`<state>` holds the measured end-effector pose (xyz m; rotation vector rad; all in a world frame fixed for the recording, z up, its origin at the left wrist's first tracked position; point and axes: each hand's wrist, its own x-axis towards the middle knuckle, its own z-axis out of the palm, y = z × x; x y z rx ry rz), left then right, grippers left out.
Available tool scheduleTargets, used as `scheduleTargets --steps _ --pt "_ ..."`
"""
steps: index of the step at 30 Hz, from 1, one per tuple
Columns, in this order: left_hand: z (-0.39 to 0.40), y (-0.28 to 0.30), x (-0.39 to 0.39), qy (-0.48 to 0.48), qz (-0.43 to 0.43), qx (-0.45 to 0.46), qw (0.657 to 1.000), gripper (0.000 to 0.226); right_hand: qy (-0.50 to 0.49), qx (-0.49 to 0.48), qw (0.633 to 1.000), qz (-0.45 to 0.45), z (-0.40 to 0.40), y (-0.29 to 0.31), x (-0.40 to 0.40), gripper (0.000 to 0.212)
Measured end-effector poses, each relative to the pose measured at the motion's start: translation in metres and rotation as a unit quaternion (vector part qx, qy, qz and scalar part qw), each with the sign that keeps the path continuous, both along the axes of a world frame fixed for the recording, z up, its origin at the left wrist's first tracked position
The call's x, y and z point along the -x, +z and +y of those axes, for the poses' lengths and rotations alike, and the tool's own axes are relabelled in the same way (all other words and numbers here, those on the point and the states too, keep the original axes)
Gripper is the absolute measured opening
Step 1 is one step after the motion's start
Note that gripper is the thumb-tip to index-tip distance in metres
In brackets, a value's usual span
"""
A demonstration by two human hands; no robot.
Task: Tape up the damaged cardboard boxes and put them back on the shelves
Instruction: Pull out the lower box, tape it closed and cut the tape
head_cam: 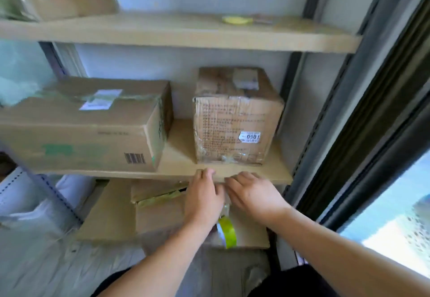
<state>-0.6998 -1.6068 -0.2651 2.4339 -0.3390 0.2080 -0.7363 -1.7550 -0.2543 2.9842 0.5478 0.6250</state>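
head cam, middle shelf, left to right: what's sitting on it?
Long cardboard box with a barcode → bare stretch of shelf board → small crumpled box with a white sticker. Both hands, left hand and right hand, are at the shelf's front edge below the small box.

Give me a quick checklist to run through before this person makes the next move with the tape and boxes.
1. Tape roll within reach: ok, it hangs just below the hands.
2. Left hand and right hand at the middle shelf edge: ok; whether they pinch tape, cannot tell.
3. Small box fully on the shelf: ok, upright near the front edge.
4. Small box repaired: cannot tell; clear tape shows along its bottom edge.
5. Long box seated: ok.
6. Lower box closed: not ok, flap looks open.
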Motion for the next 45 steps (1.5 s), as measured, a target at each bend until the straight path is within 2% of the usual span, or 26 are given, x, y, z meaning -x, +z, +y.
scheduleTargets --steps 2,5,7,9,13,18,20,22,24,26,28,32,34,36,38,40,41,43,45 --pt "0.005 0.062 0.002 -0.031 -0.129 0.024 0.991 0.026 -0.014 -0.026 0.996 -0.088 -0.004 0.052 0.009 0.015" --pt "0.012 0.149 0.005 -0.075 -0.297 0.034 0.951 0.02 -0.04 -0.067 0.973 -0.215 -0.012 0.129 0.019 0.02" --pt "0.012 0.204 0.007 -0.086 -0.361 0.024 0.928 0.018 -0.066 -0.101 0.954 -0.276 -0.014 0.182 0.021 0.02" --pt "0.009 0.247 0.003 -0.089 -0.386 0.007 0.918 0.017 -0.096 -0.129 0.939 -0.303 -0.014 0.226 0.018 0.016" --pt "-0.003 0.292 -0.024 -0.078 -0.332 -0.017 0.94 0.02 -0.145 -0.126 0.952 -0.238 -0.017 0.278 -0.011 0.017" --pt "-0.023 0.297 -0.084 -0.069 -0.22 -0.047 0.972 0.033 -0.19 -0.114 0.974 -0.045 -0.038 0.259 -0.057 0.056" --pt "-0.03 0.295 -0.106 -0.082 -0.178 -0.079 0.977 0.047 -0.185 -0.089 0.977 -0.065 -0.045 0.236 -0.064 0.064" --pt "-0.039 0.295 -0.124 -0.104 -0.119 -0.137 0.978 0.057 -0.18 -0.105 0.971 -0.116 -0.045 0.227 -0.065 0.069" --pt "-0.046 0.299 -0.135 -0.134 -0.059 -0.175 0.973 0.055 -0.174 -0.117 0.967 -0.144 -0.043 0.227 -0.066 0.069" --pt "-0.051 0.307 -0.136 -0.156 -0.026 -0.141 0.977 0.044 -0.169 -0.122 0.966 -0.153 -0.041 0.228 -0.064 0.066" --pt "-0.053 0.315 -0.132 -0.155 -0.059 -0.124 0.978 0.03 -0.166 -0.135 0.966 -0.148 -0.04 0.23 -0.06 0.064" --pt "-0.047 0.325 -0.108 -0.135 -0.161 -0.205 0.956 0.013 -0.169 -0.157 0.963 -0.143 -0.032 0.23 -0.053 0.061" --pt "-0.041 0.328 -0.093 -0.137 -0.179 -0.233 0.946 0.013 -0.159 -0.172 0.961 -0.149 -0.028 0.23 -0.048 0.053" --pt "-0.032 0.328 -0.077 -0.143 -0.178 -0.218 0.949 0.01 -0.129 -0.251 0.947 -0.156 -0.024 0.23 -0.039 0.037" --pt "-0.023 0.32 -0.057 -0.138 -0.164 -0.121 0.969 0.002 -0.095 -0.39 0.9 -0.171 -0.016 0.223 -0.022 0.023" --pt "-0.015 0.299 -0.032 -0.12 -0.163 -0.002 0.979 0.008 -0.078 -0.548 0.825 -0.111 -0.003 0.211 -0.003 0.024" --pt "-0.012 0.282 -0.019 -0.118 -0.181 0.028 0.976 0.01 -0.064 -0.63 0.772 -0.044 0.003 0.203 0.005 0.026" --pt "-0.007 0.241 0.011 -0.14 -0.213 0.044 0.966 0.009 -0.017 -0.762 0.639 0.106 0.013 0.185 0.018 0.027" --pt "-0.002 0.201 0.036 -0.165 -0.211 0.05 0.962 0.007 0.012 -0.826 0.528 0.198 0.016 0.164 0.029 0.025"
